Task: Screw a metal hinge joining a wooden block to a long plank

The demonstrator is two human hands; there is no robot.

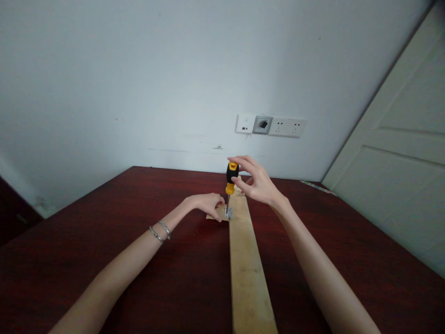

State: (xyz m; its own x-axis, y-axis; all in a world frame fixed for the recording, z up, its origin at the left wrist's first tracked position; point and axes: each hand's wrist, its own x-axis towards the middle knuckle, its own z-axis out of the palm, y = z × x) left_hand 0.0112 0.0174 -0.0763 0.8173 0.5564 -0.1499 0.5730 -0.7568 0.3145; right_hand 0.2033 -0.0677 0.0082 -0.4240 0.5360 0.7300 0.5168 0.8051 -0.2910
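My right hand (255, 180) grips the yellow and black handle of a screwdriver (232, 178), held upright. Its shaft points down to a small metal hinge (228, 212), which lies across the joint between a long wooden board (248, 273) and a short, thin wood piece (212, 216). My left hand (208, 204) is closed on the short piece, thumb at the near edge and fingers on the far side. Whether the screwdriver tip sits in a screw is too small to tell. The long board runs from the near edge toward the wall.
The dark red table (167, 273) stands against a white wall (139, 83). Wall sockets (287, 127) are above its back edge, right of centre. A pale panelled door (399, 153) stands on the right. A thin flat strip (318, 187) lies near the back right corner.
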